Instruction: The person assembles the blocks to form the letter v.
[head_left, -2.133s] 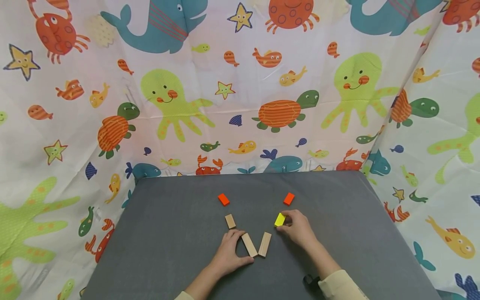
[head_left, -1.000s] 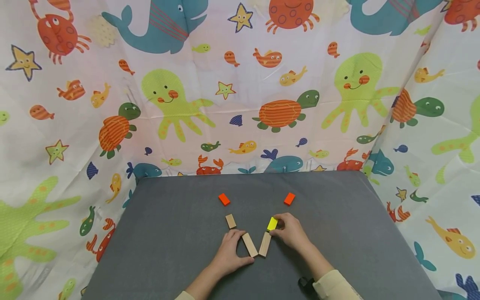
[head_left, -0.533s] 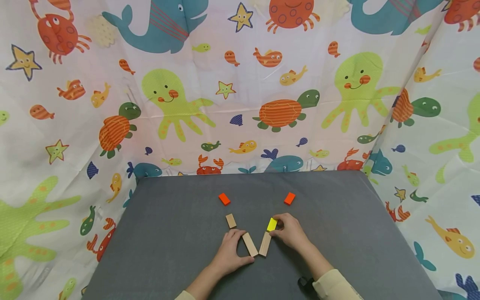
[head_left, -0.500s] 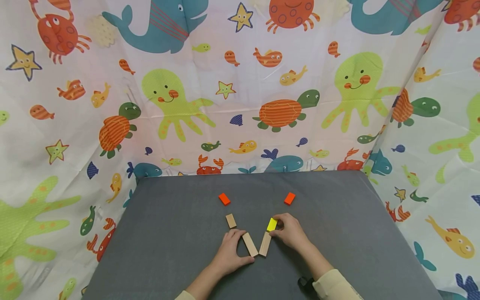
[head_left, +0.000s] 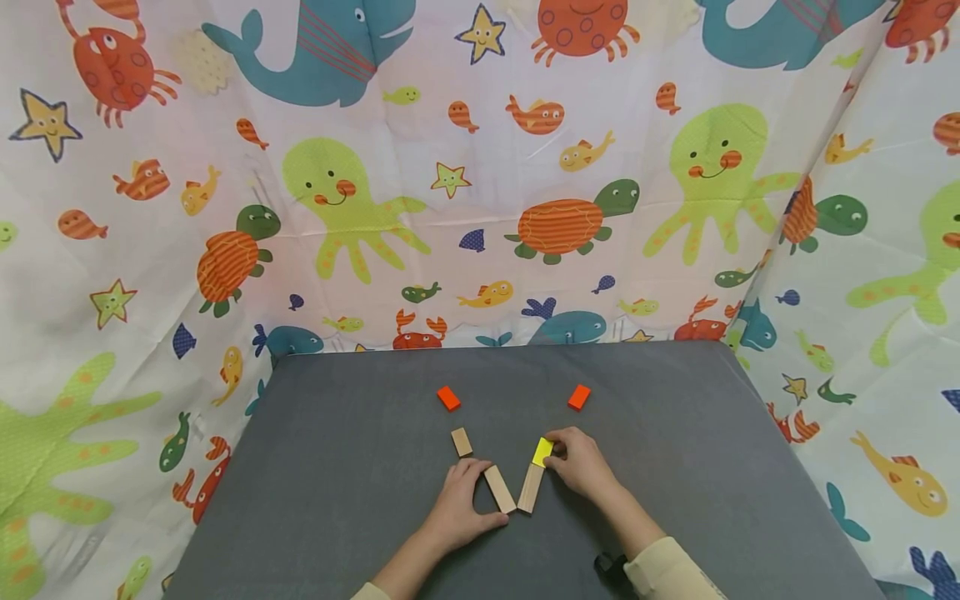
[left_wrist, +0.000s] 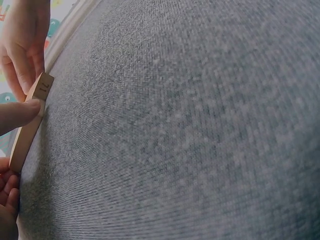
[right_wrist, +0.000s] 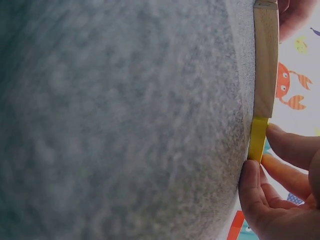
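My left hand (head_left: 457, 510) holds a long plain wooden block (head_left: 500, 489) by its ends, thumb at the near end and fingers at the far one. In the left wrist view the thumb lies against this block's (left_wrist: 26, 140) end. My right hand (head_left: 587, 467) pinches a short yellow block (head_left: 543, 452), which lines up end to end with a second long wooden block (head_left: 529, 489). The right wrist view has the yellow block (right_wrist: 257, 139) up against that wooden block (right_wrist: 266, 65), with thumb and fingertips at its side and end. The two long blocks form a V, near ends together.
A short wooden block (head_left: 462, 442) lies just beyond my left fingertips. Farther back are two orange blocks, one left (head_left: 448, 398) and one right (head_left: 579, 397). Grey cloth (head_left: 337, 467) covers the table, and a sea-animal curtain (head_left: 480, 167) hangs behind and at the sides.
My right hand has brought the yellow block left and nearer, onto the far end of the right long block; its thumb has shifted off the joint. My left hand has stayed put.
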